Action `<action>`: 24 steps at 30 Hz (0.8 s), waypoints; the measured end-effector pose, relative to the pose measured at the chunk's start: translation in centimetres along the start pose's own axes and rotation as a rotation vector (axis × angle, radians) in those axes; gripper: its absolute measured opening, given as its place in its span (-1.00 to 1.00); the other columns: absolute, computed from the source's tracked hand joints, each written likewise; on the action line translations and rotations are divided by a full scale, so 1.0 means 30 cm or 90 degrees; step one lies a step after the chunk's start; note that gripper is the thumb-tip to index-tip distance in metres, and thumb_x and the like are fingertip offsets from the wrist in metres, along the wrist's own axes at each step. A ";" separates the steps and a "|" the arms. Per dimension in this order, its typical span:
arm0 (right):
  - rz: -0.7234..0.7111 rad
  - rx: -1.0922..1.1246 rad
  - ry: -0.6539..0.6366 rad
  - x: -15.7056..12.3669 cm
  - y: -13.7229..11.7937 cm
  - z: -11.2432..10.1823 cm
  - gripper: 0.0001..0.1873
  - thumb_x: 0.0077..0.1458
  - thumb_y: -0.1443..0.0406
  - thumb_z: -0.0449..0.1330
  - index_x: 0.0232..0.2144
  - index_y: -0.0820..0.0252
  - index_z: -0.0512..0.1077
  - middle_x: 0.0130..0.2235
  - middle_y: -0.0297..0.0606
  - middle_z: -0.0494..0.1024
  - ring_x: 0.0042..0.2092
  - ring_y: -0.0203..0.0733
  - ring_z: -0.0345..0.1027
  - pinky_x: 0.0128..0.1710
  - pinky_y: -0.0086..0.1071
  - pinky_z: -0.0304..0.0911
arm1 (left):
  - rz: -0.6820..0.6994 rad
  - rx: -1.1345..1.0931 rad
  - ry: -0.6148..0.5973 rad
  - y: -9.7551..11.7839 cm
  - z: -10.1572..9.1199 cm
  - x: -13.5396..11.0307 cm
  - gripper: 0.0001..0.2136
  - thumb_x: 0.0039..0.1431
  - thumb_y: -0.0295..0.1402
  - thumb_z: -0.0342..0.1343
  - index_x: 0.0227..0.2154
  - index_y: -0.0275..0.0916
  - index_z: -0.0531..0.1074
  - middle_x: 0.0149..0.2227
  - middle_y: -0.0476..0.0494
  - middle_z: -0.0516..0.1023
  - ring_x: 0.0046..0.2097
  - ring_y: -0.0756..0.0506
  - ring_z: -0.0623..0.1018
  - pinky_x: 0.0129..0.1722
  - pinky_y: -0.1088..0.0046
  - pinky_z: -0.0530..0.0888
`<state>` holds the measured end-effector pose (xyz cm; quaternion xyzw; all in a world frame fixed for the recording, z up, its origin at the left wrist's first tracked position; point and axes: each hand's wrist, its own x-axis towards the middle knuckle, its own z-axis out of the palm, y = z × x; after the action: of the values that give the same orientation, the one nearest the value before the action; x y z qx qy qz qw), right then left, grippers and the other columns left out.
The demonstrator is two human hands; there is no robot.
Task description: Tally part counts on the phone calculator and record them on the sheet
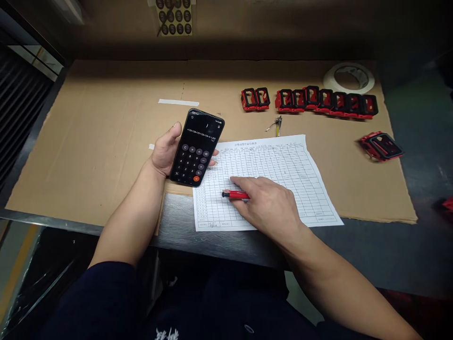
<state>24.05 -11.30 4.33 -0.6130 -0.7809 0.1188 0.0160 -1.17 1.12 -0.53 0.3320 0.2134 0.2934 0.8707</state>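
My left hand is closed around a black smartphone, tilted up above the table. A calculator with round keys fills its screen, showing a sum of several numbers. In my right hand is a red pen, its black end pointing left. That hand rests on a printed paper form, a white grid with some handwriting. The index finger is stretched over the rows. Part of the form's left side is behind the phone and my left fingers.
Red-and-black watch-like cases stand in a row at the back right, with a pair beside them and a single case nearer. A tape roll lies behind. Nail clippers lie above the form. Cardboard covers the metal table.
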 end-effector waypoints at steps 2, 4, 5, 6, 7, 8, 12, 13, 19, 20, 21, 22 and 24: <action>-0.005 0.006 0.026 0.000 0.003 0.003 -0.57 0.25 0.22 0.17 0.12 0.06 0.61 -0.13 -0.20 0.73 -0.08 0.04 0.59 -0.32 -0.24 0.36 | 0.005 -0.005 -0.001 0.000 0.005 0.000 -0.14 0.24 0.38 -0.12 0.18 -0.31 0.51 0.04 -0.42 0.68 -0.01 -0.38 0.73 0.08 -0.03 0.61; -0.006 0.007 0.046 0.001 0.006 0.004 -0.59 0.25 0.22 0.16 0.08 0.05 0.62 -0.15 -0.21 0.73 -0.09 0.02 0.58 -0.35 -0.26 0.34 | 0.004 -0.007 0.002 0.001 0.007 0.000 -0.14 0.25 0.38 -0.13 0.17 -0.32 0.51 0.03 -0.43 0.69 -0.02 -0.38 0.73 0.08 -0.03 0.61; -0.006 0.003 0.043 0.001 0.007 0.004 -0.61 0.25 0.22 0.17 0.06 0.05 0.63 -0.17 -0.22 0.73 -0.10 0.02 0.57 -0.36 -0.27 0.32 | 0.002 -0.008 0.006 0.001 0.007 0.000 -0.14 0.25 0.38 -0.14 0.17 -0.32 0.51 0.02 -0.44 0.69 -0.03 -0.38 0.73 0.09 -0.03 0.61; -0.008 -0.001 0.036 0.001 0.007 0.004 -0.62 0.23 0.23 0.18 0.04 0.05 0.63 -0.19 -0.22 0.73 -0.11 0.01 0.57 -0.37 -0.27 0.31 | 0.001 -0.008 0.010 0.001 0.006 0.000 -0.13 0.25 0.39 -0.16 0.17 -0.33 0.51 0.02 -0.44 0.69 -0.03 -0.38 0.73 0.09 -0.04 0.61; -0.010 -0.004 0.028 0.001 0.008 0.004 -0.63 0.22 0.24 0.19 0.03 0.05 0.63 -0.20 -0.22 0.73 -0.12 0.01 0.56 -0.38 -0.28 0.30 | 0.000 -0.009 0.013 0.001 0.006 0.000 -0.12 0.25 0.39 -0.17 0.17 -0.33 0.51 0.01 -0.44 0.69 -0.03 -0.39 0.73 0.09 -0.04 0.61; -0.011 -0.005 0.023 0.001 0.008 0.003 -0.64 0.21 0.24 0.19 0.02 0.05 0.63 -0.20 -0.22 0.73 -0.12 0.01 0.56 -0.38 -0.28 0.30 | 0.000 -0.009 0.015 0.001 0.006 0.000 -0.12 0.25 0.40 -0.17 0.17 -0.33 0.51 0.01 -0.44 0.69 -0.04 -0.38 0.73 0.09 -0.04 0.61; -0.017 0.007 0.021 0.001 0.005 0.002 -0.61 0.18 0.27 0.19 0.03 0.06 0.62 -0.13 -0.25 0.73 -0.08 0.02 0.56 -0.36 -0.26 0.32 | -0.003 -0.010 0.009 0.002 0.006 0.000 -0.13 0.25 0.38 -0.15 0.18 -0.33 0.50 0.02 -0.44 0.69 -0.03 -0.39 0.73 0.10 -0.04 0.60; -0.020 0.009 0.012 0.002 0.004 0.000 -0.61 0.18 0.28 0.19 0.03 0.07 0.62 -0.12 -0.26 0.73 -0.06 0.01 0.57 -0.35 -0.26 0.32 | -0.003 -0.010 0.008 0.002 0.006 0.000 -0.13 0.26 0.38 -0.14 0.18 -0.33 0.50 0.02 -0.44 0.69 -0.02 -0.39 0.73 0.11 -0.04 0.60; -0.010 0.008 -0.005 0.005 -0.001 -0.010 -0.62 0.17 0.28 0.21 0.02 0.07 0.63 -0.12 -0.24 0.73 -0.07 0.02 0.57 -0.34 -0.25 0.34 | -0.009 0.002 0.003 0.005 0.001 -0.001 -0.14 0.24 0.38 -0.13 0.19 -0.31 0.50 0.03 -0.42 0.69 -0.01 -0.39 0.72 0.10 -0.04 0.60; -0.010 0.008 -0.011 0.005 -0.001 -0.012 -0.62 0.17 0.28 0.21 0.01 0.07 0.63 -0.13 -0.24 0.73 -0.07 0.03 0.57 -0.34 -0.24 0.35 | -0.012 0.003 0.002 0.006 0.000 -0.001 -0.14 0.24 0.38 -0.13 0.20 -0.31 0.49 0.04 -0.43 0.68 0.00 -0.39 0.72 0.12 -0.05 0.59; -0.011 0.010 -0.016 0.006 -0.001 -0.012 -0.63 0.17 0.27 0.20 0.01 0.08 0.63 -0.13 -0.24 0.73 -0.07 0.03 0.57 -0.33 -0.24 0.35 | -0.014 0.004 0.000 0.006 -0.001 -0.001 -0.14 0.24 0.38 -0.13 0.20 -0.30 0.49 0.04 -0.43 0.68 0.00 -0.40 0.72 0.13 -0.06 0.58; -0.013 0.014 -0.018 0.006 0.000 -0.012 -0.63 0.18 0.27 0.20 0.01 0.08 0.63 -0.12 -0.24 0.73 -0.06 0.03 0.57 -0.32 -0.23 0.36 | -0.014 0.005 -0.001 0.007 -0.002 -0.001 -0.14 0.24 0.38 -0.13 0.20 -0.30 0.49 0.05 -0.43 0.68 0.01 -0.40 0.72 0.13 -0.07 0.58; -0.015 0.021 -0.015 0.005 0.001 -0.010 -0.62 0.19 0.27 0.20 0.03 0.09 0.62 -0.09 -0.26 0.73 -0.04 0.03 0.56 -0.30 -0.23 0.37 | -0.012 0.004 -0.003 0.007 -0.002 -0.001 -0.15 0.25 0.37 -0.12 0.20 -0.31 0.49 0.05 -0.43 0.68 0.01 -0.40 0.72 0.13 -0.06 0.58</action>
<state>24.10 -11.09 4.61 -0.6020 -0.7861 0.1389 0.0181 -1.30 1.26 -0.44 0.3336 0.2151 0.2838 0.8729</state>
